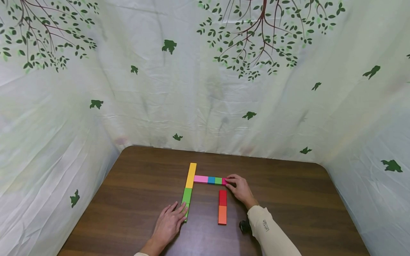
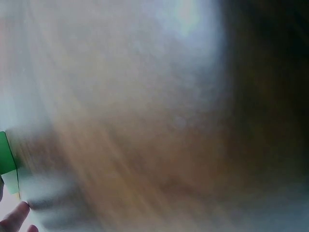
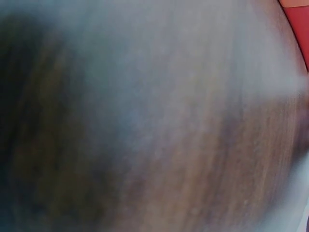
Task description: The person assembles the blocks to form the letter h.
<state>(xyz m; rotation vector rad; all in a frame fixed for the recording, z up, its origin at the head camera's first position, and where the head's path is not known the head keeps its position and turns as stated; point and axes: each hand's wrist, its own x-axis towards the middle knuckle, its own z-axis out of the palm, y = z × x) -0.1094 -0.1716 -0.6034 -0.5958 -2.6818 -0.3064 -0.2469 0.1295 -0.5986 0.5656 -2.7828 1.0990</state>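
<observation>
Colored blocks lie flat on a brown table. A yellow block [image 1: 191, 175] and a green block [image 1: 187, 195] line up with a second green piece, on which my left hand [image 1: 169, 222] rests its outstretched fingers. From the yellow block a row runs right: a pink block [image 1: 201, 179], a blue block [image 1: 211, 180], a small green block [image 1: 218, 181] and a magenta block [image 1: 224, 181]. My right hand [image 1: 241, 189] pinches the magenta block at the row's right end. Below it, a red block [image 1: 222, 197] touches an orange block [image 1: 222, 215]. The left wrist view catches a green block [image 2: 7, 155] at its edge.
The wooden table [image 1: 282, 199] has rounded far corners. Behind it and at both sides hangs a pale cloth [image 1: 198, 92] printed with branches and leaves. A dark round object [image 1: 245, 227] sits at the right wrist. Both wrist views are mostly blurred tabletop.
</observation>
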